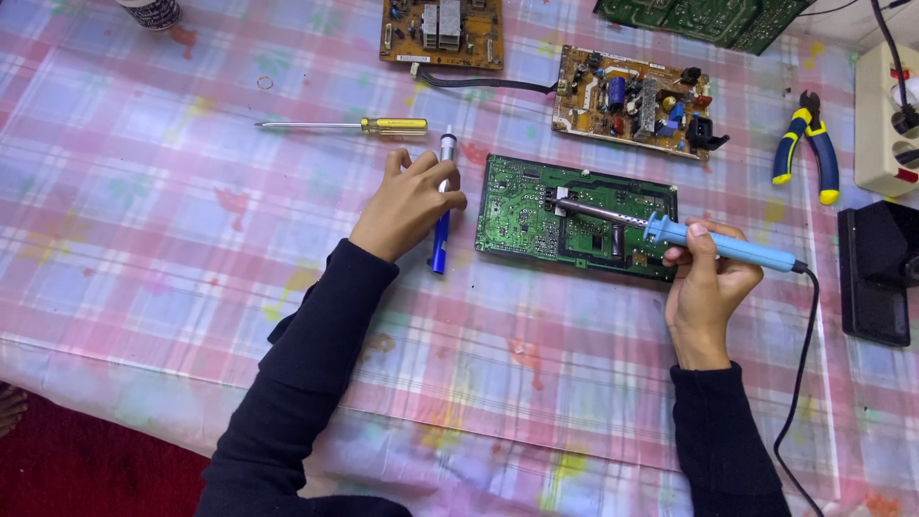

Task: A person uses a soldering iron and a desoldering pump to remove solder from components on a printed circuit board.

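Green circuit board (574, 218) lies flat on the bench (144, 239), solder side up, centred between my 2 hands so both tools reach it without shifting it.

Right hand (704, 287) is closed around the blue handle of the soldering iron (670, 230), pen-style. Shaft runs low across the board with the tip near its upper middle; I can't tell if the tip touches. Grip sits well back on the handle, away from the hot metal. The cord (799, 383) trails off the rear, down past my right sleeve, clear of the board.

Left hand (407, 206) is curled over the blue desoldering pump (441, 206), just beside the board's left edge. Pump lies roughly upright in view, white end away from me, parked close for quick use. Fingers wrap it, but whether it's lifted off the cloth I can't tell.

Further out: yellow-handled screwdriver (345, 125) just above the left hand, 2 brown circuit boards (632, 101) toward the far edge joined by a black lead, another green board at the top right corner. Blue-and-yellow pliers (807, 144) sit right of those, near a white power strip (885, 120). Spare parts and tools are pushed out of the work zone.
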